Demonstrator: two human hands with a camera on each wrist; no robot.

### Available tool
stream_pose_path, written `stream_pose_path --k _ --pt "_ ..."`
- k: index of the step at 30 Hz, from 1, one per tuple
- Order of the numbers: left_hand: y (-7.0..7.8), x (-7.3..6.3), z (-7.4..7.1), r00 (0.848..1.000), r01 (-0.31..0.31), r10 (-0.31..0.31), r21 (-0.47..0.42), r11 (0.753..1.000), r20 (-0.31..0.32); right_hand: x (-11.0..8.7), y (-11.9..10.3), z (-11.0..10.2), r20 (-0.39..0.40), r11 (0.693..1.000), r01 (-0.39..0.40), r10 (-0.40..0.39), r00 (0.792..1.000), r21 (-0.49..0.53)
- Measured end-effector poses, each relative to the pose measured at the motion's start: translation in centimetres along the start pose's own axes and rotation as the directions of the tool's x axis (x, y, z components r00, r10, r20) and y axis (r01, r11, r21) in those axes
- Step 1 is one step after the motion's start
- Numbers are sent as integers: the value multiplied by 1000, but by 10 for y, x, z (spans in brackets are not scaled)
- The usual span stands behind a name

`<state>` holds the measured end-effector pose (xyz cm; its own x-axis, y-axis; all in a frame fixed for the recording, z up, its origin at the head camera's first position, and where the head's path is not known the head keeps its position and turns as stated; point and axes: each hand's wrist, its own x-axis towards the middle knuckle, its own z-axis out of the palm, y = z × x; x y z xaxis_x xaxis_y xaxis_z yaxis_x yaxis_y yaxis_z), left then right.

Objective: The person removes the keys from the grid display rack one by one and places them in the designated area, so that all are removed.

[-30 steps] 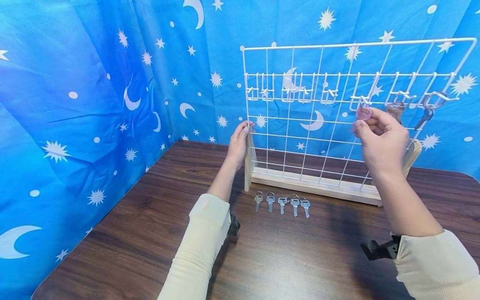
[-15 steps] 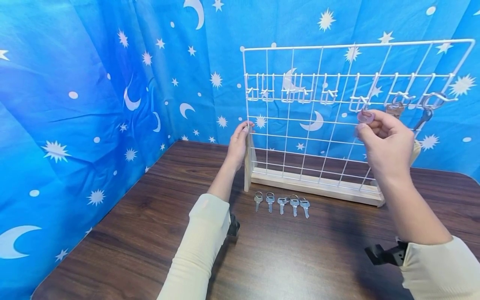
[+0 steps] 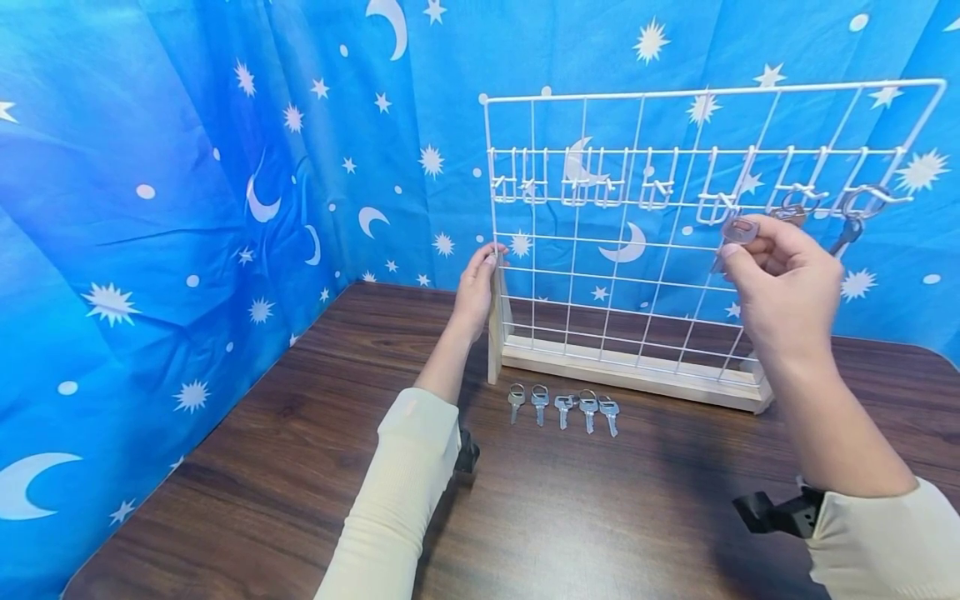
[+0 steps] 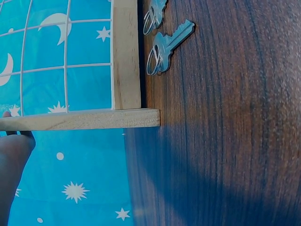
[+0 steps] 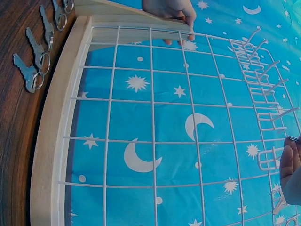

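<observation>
My left hand (image 3: pixel 475 292) grips the left wooden upright (image 4: pixel 80 120) of a white wire grid rack (image 3: pixel 645 272), fingers wrapped round its edge. With thumb and fingertips my right hand (image 3: pixel 787 283) pinches a key (image 3: pixel 741 229) by its head, just under a white double-prong hook (image 3: pixel 717 207). Whether that key's ring sits on the hook cannot be made out. Beside the hand, a brown-toned key (image 3: pixel 789 213) and a dark grey key (image 3: pixel 849 233) hang from the two rightmost hooks. The right wrist view catches only part of the right hand (image 5: pixel 291 172).
Several silver keys with rings (image 3: pixel 564 410) lie in a row on the dark wooden table (image 3: pixel 570 508), in front of the rack's wooden base (image 3: pixel 630 369). More white hooks (image 3: pixel 592 190) line the grid's left half. A blue star-and-moon cloth (image 3: pixel 427 67) hangs behind.
My right hand has shifted slightly to the right, and the pinched key has moved with it, away from the hook's prongs. The left hand stays on the upright.
</observation>
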<state>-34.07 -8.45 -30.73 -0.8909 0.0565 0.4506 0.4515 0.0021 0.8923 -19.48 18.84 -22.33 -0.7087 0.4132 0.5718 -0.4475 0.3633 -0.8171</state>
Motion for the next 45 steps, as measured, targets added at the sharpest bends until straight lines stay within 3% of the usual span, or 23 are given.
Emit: stream_pose_path --k 10,16,23,30,45 --pt "31 -15 2 1000 13 -13 17 1000 14 -5 -3 -4 25 999 -19 21 999 -51" --pt "28 -13 1 1000 18 -18 10 1000 13 -10 1 -5 43 993 -39 44 998 -110" --pt "2 -1 0 1000 5 -4 8 1000 -8 -14 8 -5 63 992 -1 9 998 -124" --pt "30 -15 2 1000 15 -15 3 1000 14 -21 16 -5 100 989 35 -21 995 -145" --pt "31 -16 3 1000 30 -30 23 999 0 -38 44 -4 229 976 97 -51 972 -197"
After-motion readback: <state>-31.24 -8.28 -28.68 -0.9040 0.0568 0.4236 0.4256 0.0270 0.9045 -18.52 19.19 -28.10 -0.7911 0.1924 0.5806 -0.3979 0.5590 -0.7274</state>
